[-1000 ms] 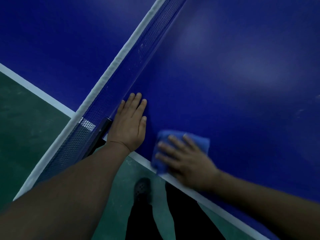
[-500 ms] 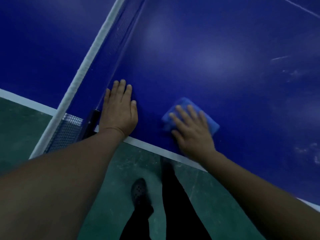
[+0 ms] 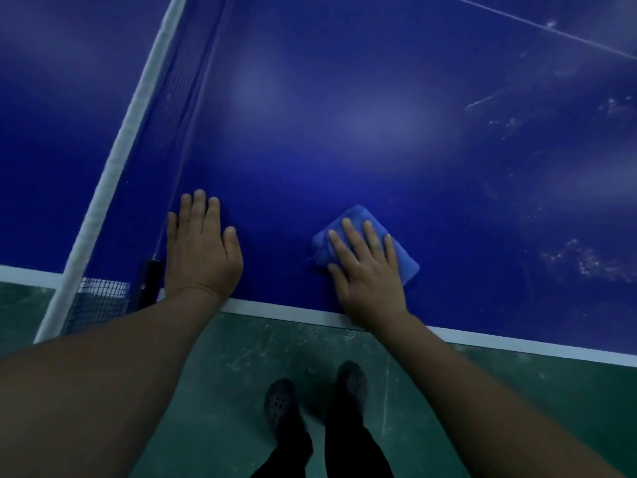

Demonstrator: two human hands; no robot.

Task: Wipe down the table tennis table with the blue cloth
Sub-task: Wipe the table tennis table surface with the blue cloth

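Flatly, right hand (image 3: 370,270) presses folded soft blue cloth (image 3: 400,251) on glossy table (image 3: 344,132).

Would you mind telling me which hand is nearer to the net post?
Left. The left hand lies flat just right of the net post; the right hand presses the blue cloth farther right.

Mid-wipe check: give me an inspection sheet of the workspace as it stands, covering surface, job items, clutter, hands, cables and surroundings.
Surface: table tennis table, blue top with a white edge line; pale smudges and specks on its right part, unwiped.
Job's things: blue cloth, folded, flat on the table near its near edge.
Clutter: nothing seen.
Hands: left hand flat on the table beside the net; right hand presses the cloth with straight fingers.
Cables: nothing seen.
Surroundings: net post at the table edge; green floor, scuffed; the person's dark shoes below.
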